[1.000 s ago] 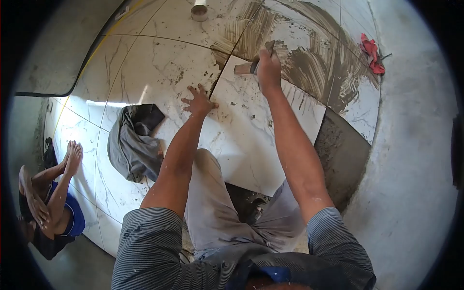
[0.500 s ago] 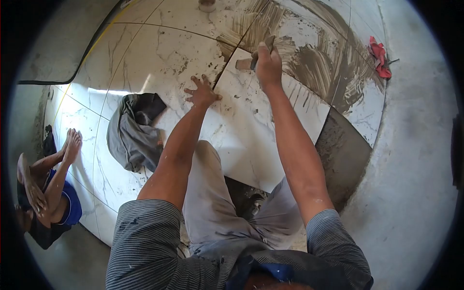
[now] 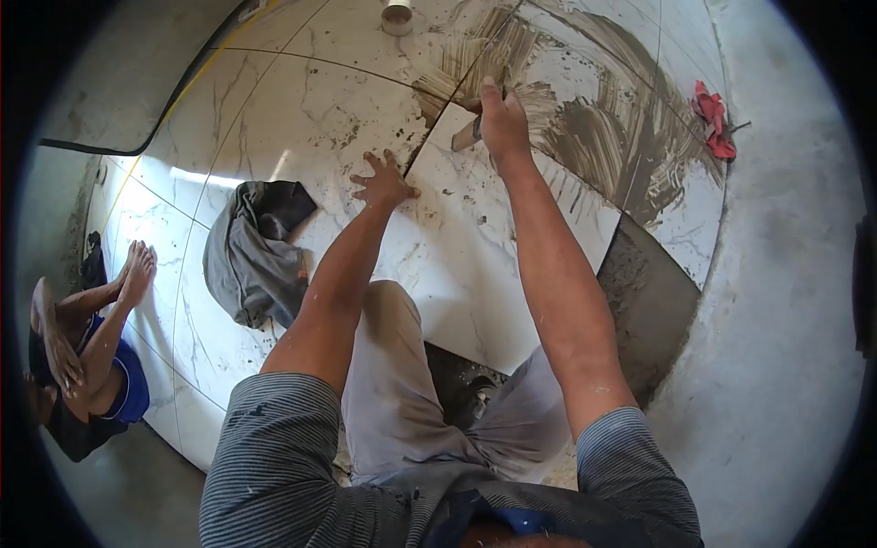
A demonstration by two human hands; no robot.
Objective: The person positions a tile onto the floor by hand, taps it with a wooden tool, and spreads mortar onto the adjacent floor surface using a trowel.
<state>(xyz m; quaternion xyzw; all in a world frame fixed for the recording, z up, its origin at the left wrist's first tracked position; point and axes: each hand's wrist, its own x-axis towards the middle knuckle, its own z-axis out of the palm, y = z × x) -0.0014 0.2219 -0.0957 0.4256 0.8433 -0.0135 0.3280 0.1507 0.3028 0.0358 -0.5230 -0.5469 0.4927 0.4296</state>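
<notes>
My right hand (image 3: 504,123) is closed around a putty knife (image 3: 465,136), whose flat blade points left over the near marbled white tile (image 3: 475,265). Most of its handle is hidden in my grip. With fingers spread, my left hand (image 3: 384,183) rests on the floor tiles beside the joint of that tile. Brown, streaky paste (image 3: 598,128) is smeared across the tiles just beyond and right of my right hand.
A grey cloth (image 3: 251,256) lies left of my left arm. At the far side stands a round tin (image 3: 396,18). A red cloth or wrapper (image 3: 713,119) lies at the right edge. Bare grey floor (image 3: 649,292) borders the tile. Another person (image 3: 91,365) sits at far left.
The putty knife has turned, its blade now angled down toward me, and my right hand has shifted slightly left. My left hand stays almost in place.
</notes>
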